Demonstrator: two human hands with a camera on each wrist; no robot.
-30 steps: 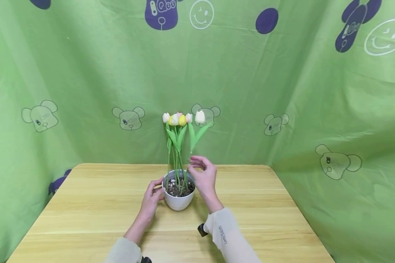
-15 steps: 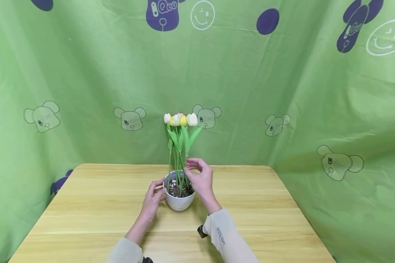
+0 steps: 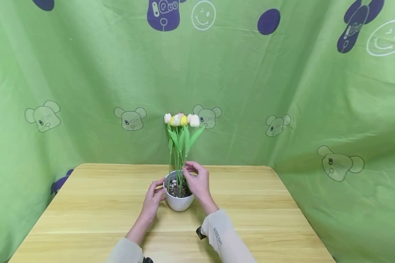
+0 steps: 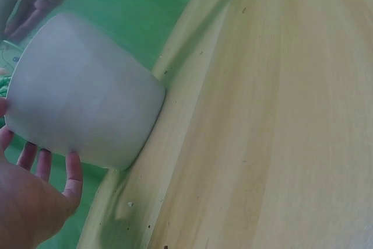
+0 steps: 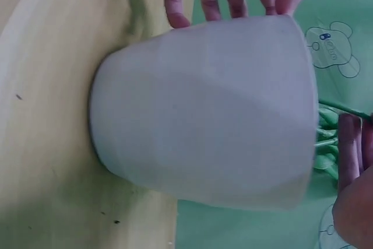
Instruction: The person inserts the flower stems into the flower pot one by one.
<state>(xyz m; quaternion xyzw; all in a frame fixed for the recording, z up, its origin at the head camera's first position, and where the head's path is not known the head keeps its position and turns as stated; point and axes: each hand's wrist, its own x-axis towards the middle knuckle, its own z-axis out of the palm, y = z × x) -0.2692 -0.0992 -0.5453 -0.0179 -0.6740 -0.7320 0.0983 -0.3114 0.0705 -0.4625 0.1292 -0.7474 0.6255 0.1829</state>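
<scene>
A white flowerpot [image 3: 179, 204] with dark soil [image 3: 174, 190] stands upright on the table, several artificial tulips [image 3: 176, 120] rising from it. My left hand [image 3: 152, 199] holds the pot's left side near the rim; in the left wrist view, the fingers of that hand [image 4: 29, 208] lie against the wall of the pot [image 4: 81, 91]. Above the pot's right side, my right hand [image 3: 198, 180] pinches the stem of a white tulip [image 3: 194, 120] with green leaves. That stem's lower end is hidden behind the hand. In the right wrist view, the pot [image 5: 204, 109] hides the soil.
The wooden table [image 3: 85, 219] extends to both sides of the pot. Small dark crumbs [image 5: 116, 221] lie near the pot's base. A green curtain [image 3: 197, 73] with bear and smiley prints surrounds the table at the back and sides.
My right hand has moved left and down with the white tulip, bringing its bloom beside the others and its stem over the pot. The left hand stays on the pot.
</scene>
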